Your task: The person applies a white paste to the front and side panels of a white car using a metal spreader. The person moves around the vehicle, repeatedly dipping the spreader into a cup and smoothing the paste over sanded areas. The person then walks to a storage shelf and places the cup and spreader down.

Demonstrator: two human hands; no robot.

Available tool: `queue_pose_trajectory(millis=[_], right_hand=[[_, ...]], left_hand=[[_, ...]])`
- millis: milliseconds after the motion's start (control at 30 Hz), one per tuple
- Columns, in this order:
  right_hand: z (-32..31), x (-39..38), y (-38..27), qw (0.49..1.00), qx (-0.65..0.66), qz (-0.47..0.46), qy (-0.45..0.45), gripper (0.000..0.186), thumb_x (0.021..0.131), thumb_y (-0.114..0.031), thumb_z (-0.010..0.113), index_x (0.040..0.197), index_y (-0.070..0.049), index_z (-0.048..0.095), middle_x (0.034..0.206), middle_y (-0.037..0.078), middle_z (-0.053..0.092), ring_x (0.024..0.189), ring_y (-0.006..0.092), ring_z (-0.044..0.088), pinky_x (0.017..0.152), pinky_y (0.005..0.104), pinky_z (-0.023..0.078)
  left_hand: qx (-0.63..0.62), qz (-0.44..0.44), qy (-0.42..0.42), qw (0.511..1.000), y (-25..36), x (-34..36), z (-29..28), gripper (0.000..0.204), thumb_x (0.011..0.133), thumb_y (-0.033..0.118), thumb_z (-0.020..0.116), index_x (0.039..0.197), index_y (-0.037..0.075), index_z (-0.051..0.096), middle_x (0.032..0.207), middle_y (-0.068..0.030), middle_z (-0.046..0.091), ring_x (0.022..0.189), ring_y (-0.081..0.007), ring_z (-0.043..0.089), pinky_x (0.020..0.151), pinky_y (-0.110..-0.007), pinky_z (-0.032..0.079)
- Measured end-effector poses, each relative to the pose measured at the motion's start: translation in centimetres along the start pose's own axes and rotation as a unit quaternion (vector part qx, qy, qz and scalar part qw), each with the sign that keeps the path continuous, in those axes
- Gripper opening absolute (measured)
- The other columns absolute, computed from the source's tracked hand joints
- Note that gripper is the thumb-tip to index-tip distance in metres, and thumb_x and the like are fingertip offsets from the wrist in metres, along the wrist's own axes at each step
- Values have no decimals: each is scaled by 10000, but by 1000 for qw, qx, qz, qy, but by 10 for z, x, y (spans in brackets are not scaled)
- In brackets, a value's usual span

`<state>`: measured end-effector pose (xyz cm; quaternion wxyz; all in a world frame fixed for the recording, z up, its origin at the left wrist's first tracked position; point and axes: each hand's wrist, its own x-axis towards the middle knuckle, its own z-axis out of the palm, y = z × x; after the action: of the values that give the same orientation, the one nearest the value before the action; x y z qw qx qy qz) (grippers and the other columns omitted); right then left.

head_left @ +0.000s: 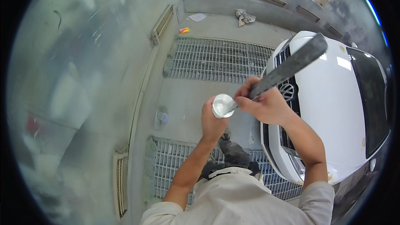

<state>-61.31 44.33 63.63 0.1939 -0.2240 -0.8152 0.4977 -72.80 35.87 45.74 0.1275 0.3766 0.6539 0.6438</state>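
Observation:
My left hand (211,121) is wrapped round a small round cup (221,99), its opening facing up. Inside the cup is a whitish coating or liquid; how deep it is I cannot tell. A long, flat, dark grey mixing stick (293,62) is gripped in my right hand (267,107), fingers closed near its lower part. The stick's lower end reaches down into the cup, while its broad end slants up to the right. Both hands are close together in front of my body, above the floor.
A white car (329,100) stands close on my right, its front toward me. Metal floor grates (221,58) lie ahead and beneath me. A small container (162,117) is on the floor at left. Crumpled paper (244,17) lies farther off. A stained wall (83,79) rises at left.

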Motion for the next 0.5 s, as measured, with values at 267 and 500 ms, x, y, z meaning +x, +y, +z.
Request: queue_pose_trajectory(millis=[267, 500], right_hand=[[-60, 113, 66, 972, 134, 61, 181, 120, 879, -35, 607, 838, 2, 500, 888, 122, 653, 743, 138, 641, 666, 276, 547], [-102, 220, 101, 986, 137, -30, 92, 150, 856, 4, 633, 850, -25, 485, 880, 87, 639, 725, 99, 590, 656, 246, 492]], left_hand=[[67, 58, 46, 995, -55, 128, 49, 530, 711, 70, 796, 1171, 21, 538, 1108, -118, 614, 1029, -260, 591, 904, -363, 468], [1, -1, 1, 1000, -62, 240, 106, 536, 710, 95, 799, 1177, 39, 542, 1122, -125, 620, 1061, -295, 594, 921, -386, 464]])
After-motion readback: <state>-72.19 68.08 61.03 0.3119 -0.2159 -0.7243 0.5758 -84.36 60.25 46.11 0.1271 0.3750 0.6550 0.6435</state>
